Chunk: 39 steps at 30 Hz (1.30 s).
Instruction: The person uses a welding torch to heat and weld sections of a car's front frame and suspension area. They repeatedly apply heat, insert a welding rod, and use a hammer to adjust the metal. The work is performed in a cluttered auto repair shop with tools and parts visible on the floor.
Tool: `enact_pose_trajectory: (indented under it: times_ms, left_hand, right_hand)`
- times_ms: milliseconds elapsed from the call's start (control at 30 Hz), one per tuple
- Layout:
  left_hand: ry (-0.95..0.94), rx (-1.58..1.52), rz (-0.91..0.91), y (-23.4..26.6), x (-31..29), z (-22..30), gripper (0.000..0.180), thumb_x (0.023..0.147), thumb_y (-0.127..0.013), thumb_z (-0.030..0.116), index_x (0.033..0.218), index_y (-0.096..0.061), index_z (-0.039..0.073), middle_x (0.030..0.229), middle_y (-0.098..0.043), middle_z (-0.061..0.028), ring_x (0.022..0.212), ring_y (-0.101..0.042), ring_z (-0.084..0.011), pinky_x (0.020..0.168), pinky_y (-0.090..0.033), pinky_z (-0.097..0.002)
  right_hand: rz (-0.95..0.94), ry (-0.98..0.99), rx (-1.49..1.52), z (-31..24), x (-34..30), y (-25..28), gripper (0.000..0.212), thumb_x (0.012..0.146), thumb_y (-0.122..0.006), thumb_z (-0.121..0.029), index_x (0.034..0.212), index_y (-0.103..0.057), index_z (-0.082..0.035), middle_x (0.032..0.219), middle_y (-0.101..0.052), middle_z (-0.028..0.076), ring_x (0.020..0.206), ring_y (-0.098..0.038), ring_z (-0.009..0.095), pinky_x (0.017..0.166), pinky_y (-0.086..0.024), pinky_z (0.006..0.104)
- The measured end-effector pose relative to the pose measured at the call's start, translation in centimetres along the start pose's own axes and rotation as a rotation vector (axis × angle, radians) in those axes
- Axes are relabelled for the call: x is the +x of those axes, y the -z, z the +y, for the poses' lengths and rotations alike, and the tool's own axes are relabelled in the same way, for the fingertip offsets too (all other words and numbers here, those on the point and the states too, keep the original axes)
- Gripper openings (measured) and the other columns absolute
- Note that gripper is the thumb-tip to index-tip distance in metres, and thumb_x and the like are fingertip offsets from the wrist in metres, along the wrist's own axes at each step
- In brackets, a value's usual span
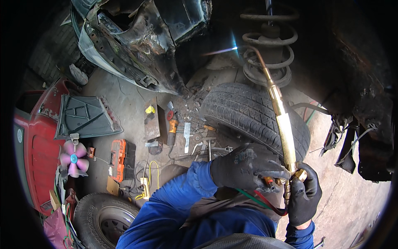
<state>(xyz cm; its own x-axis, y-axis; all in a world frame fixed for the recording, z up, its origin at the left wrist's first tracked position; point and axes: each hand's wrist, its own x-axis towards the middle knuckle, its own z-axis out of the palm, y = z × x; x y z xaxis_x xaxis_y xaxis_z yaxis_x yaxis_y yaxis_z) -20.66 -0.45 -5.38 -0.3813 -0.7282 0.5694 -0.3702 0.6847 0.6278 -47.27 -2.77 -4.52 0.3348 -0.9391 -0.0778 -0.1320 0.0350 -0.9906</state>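
Observation:
A brass gas welding torch (284, 128) stands upright before me, its copper tip bent left. A thin lit flame (224, 52) comes from the tip, in front of a coil spring (271, 41). My left hand (244, 168), in a black glove, is closed around the valve end of the torch. A small orange-red piece (269, 181) shows under its fingers; its kind is unclear. My gloved right hand (304, 195) grips the torch base beside a brass valve knob (301, 174). Red (271, 203) and green hoses (251, 198) run below the hands.
A tyre (253, 112) lies just beyond the torch. Cut body metal (157, 45) hangs ahead. On the floor lie an angle grinder (172, 128), an orange toolbox (120, 159), cords and loose tools. A fan (74, 158), another wheel (103, 220) and a red vehicle (37, 145) stand left.

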Motion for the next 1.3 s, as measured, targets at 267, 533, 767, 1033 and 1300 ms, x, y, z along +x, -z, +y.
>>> enact_pose_trajectory:
  times_ms: [267,533,767,1033,1300]
  left_hand:
    - [-0.008,-0.012,0.016,0.2,0.3,-0.1,0.056,0.078,-0.088,0.028,0.132,-0.080,0.013,0.119,-0.081,-0.0118,0.104,-0.077,-0.0353,0.091,-0.060,-0.0490]
    - [0.277,0.072,-0.006,4.0,-2.5,1.5,0.054,0.086,-0.091,0.043,0.133,-0.080,0.018,0.121,-0.081,-0.0101,0.103,-0.079,-0.0318,0.090,-0.063,-0.0443]
    - [0.989,0.221,0.484,11.2,-19.5,-0.3,0.033,0.097,-0.086,0.019,0.124,-0.078,0.002,0.098,-0.079,-0.0050,0.087,-0.073,-0.0121,0.073,-0.060,-0.0325]
    - [1.530,0.295,0.557,-0.3,-51.4,-11.2,0.045,0.107,-0.072,0.047,0.103,-0.074,0.002,0.084,-0.077,-0.0156,0.075,-0.076,-0.0323,0.071,-0.059,-0.0478]
    - [1.911,0.255,0.410,-16.8,-55.5,-13.5,0.044,0.105,-0.072,0.047,0.107,-0.075,0.003,0.091,-0.077,-0.0172,0.082,-0.076,-0.0343,0.075,-0.059,-0.0489]
  right_hand:
    - [-0.017,-0.049,0.022,0.0,0.2,0.0,0.039,0.099,-0.067,-0.001,0.138,-0.069,0.003,0.126,-0.073,0.013,0.113,-0.069,0.019,0.102,-0.056,0.0369]
    - [-0.082,-0.029,0.014,0.3,0.3,0.1,0.039,0.105,-0.073,-0.015,0.139,-0.069,0.002,0.126,-0.074,0.012,0.112,-0.070,0.019,0.101,-0.056,0.0379]
    - [-0.220,0.000,-0.152,0.1,1.0,-0.9,0.036,0.104,-0.072,-0.015,0.137,-0.071,0.001,0.123,-0.078,0.014,0.113,-0.073,0.022,0.103,-0.057,0.0386]
    - [-0.339,0.056,-0.250,-0.4,1.7,-3.8,0.038,0.108,-0.074,-0.017,0.141,-0.069,0.001,0.122,-0.078,0.014,0.111,-0.073,0.021,0.099,-0.058,0.0363]
    - [-0.315,0.005,-0.247,0.5,1.9,-6.2,0.041,0.106,-0.074,-0.018,0.142,-0.068,0.001,0.127,-0.077,0.017,0.114,-0.074,0.023,0.102,-0.058,0.0379]
